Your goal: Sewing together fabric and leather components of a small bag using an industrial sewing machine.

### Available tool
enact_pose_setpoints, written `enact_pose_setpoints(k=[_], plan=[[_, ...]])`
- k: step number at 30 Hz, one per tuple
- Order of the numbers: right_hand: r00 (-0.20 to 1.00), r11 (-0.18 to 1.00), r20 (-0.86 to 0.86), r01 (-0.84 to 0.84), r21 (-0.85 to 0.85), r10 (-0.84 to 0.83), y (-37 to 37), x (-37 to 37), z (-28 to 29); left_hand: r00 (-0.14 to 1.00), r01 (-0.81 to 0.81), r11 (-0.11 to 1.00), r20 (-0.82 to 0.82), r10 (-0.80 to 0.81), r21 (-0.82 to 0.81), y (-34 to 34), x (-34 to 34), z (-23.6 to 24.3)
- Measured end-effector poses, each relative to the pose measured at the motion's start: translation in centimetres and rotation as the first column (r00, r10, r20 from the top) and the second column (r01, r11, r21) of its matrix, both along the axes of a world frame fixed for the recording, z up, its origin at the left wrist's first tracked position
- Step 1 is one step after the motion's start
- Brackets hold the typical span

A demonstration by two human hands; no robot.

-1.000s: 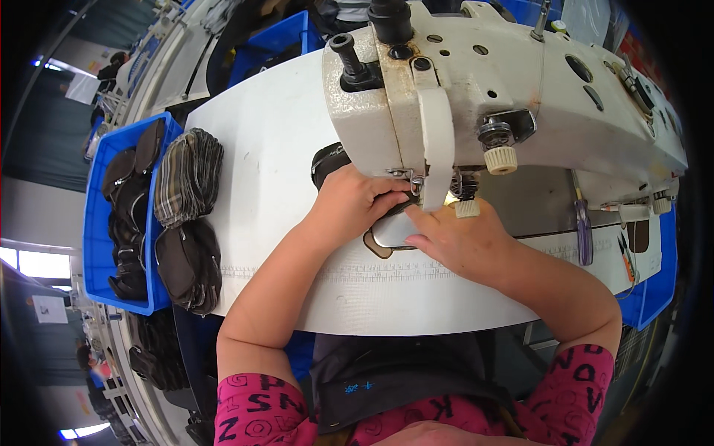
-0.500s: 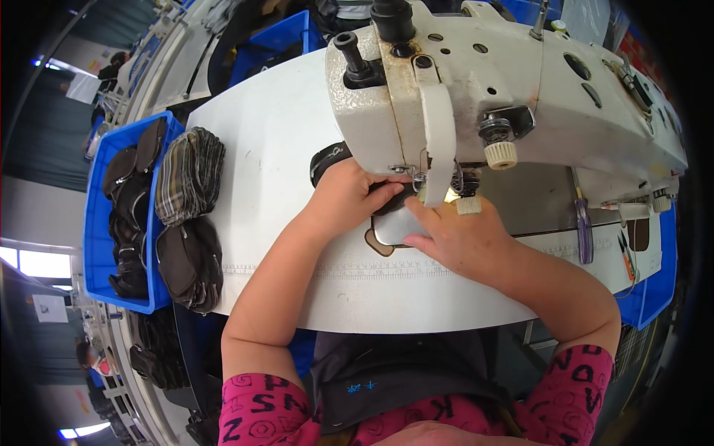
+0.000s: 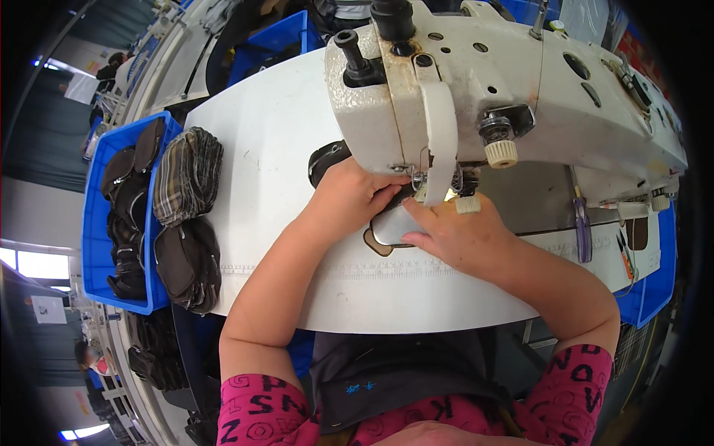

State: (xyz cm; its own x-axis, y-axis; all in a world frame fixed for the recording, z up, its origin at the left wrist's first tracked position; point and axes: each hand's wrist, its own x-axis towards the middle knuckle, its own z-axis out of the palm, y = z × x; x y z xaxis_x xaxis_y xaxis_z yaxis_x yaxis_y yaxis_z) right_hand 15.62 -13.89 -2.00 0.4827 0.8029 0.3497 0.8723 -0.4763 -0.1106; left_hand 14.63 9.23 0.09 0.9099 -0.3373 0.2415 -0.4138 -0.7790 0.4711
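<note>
A white sewing machine [image 3: 476,82] stands over the table, its needle area lit by a small lamp. Beneath its head lies a dark fabric piece [image 3: 325,157], part of it hidden by my left hand and the machine. My left hand [image 3: 347,197] is closed on this fabric just left of the presser foot, thumb and fingers pinching it. On the foot's near side is my right hand [image 3: 461,236], its index fingertip at the fabric edge. Its thumb stretches apart over the shiny metal plate [image 3: 394,225]; the other fingers are partly hidden behind the machine.
At the left, a blue bin [image 3: 93,230] holds dark pouches, beside stacks of plaid pieces [image 3: 188,175] and dark pieces [image 3: 186,265]. A purple-handled screwdriver [image 3: 582,230] and small snips [image 3: 626,256] lie on the right. A printed ruler [image 3: 357,270] runs along the white tabletop [image 3: 260,134].
Both hands stay by the presser foot with almost no movement. Less of the dark fabric shows between them now. The whole view has shifted very slightly.
</note>
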Motion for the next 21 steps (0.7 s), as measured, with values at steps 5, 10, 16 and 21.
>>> enact_pose_setpoints(k=[5, 10, 16, 21], plan=[[1.000, 1.000, 0.007, 0.009, 0.003, -0.009, 0.0, 0.1, -0.2, 1.000, -0.007, 1.000, -0.023, 0.007, -0.010, -0.1, -0.1, 0.2], [1.000, 0.999, 0.005, 0.029, -0.021, -0.029, 0.0, 0.4, 0.1, 0.999, -0.045, 0.999, -0.002, 0.045, 0.028, -0.5, -0.2, 0.6], [0.999, 0.999, -0.006, 0.040, -0.029, -0.040, 0.1, 0.4, 0.2, 0.995, -0.098, 0.994, -0.020, 0.099, 0.050, -0.7, -0.2, 0.7], [0.997, 0.990, 0.039, 0.074, -0.116, -0.070, -0.1, 0.2, 0.1, 0.984, -0.131, 0.990, -0.116, 0.136, 0.051, -0.7, -0.5, 1.4]])
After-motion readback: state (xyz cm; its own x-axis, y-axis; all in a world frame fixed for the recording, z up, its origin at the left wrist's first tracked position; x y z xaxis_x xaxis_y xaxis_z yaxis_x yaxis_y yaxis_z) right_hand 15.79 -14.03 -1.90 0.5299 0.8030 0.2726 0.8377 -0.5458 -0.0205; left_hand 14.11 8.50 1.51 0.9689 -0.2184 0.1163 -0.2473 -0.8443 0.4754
